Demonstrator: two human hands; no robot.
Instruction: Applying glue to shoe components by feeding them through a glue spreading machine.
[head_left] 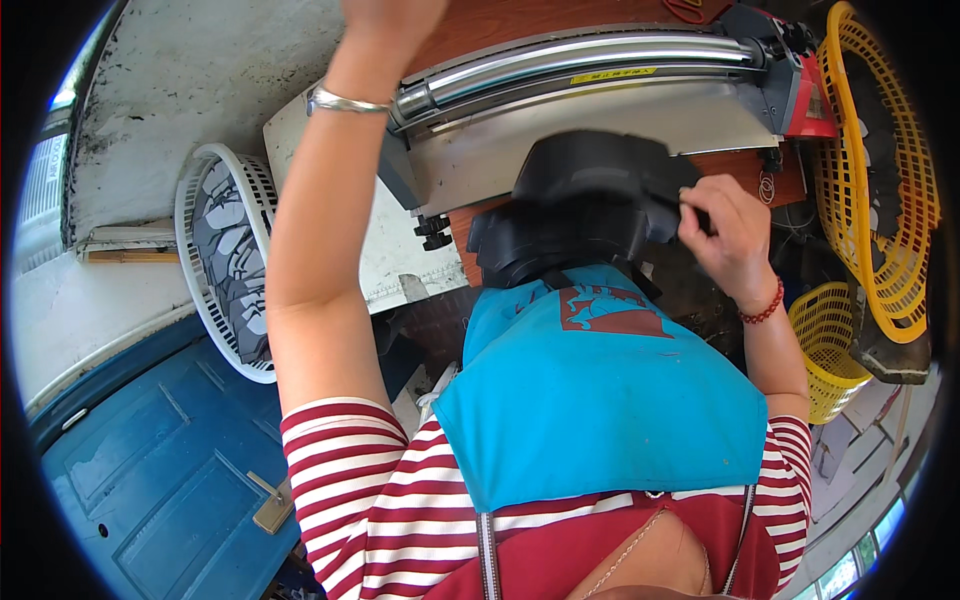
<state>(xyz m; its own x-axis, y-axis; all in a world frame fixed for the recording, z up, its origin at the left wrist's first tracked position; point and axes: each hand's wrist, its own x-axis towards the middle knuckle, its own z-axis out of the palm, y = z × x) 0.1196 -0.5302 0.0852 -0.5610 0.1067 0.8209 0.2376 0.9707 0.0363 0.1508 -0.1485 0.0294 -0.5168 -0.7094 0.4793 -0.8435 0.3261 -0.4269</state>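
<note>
My right hand [728,240] is closed, its thumb and fingers pinching the edge of a black flat piece [600,165], thin and leather-like, in front of my body. Below it, more black pieces [560,235] lie on my lap at the top of my blue apron [600,400]. My left arm reaches far up past the left end of a roller machine [600,120]. Only the wrist and the base of my left hand [392,20] show at the upper edge; its fingers are out of the picture.
A white basket [262,200] with grey and black cut pieces stands at the left, above a blue door [180,460]. On the right, a large yellow basket [850,200] holds dark pieces, with a smaller yellow basket [828,370] below. Red-handled scissors [685,10] lie at the far side.
</note>
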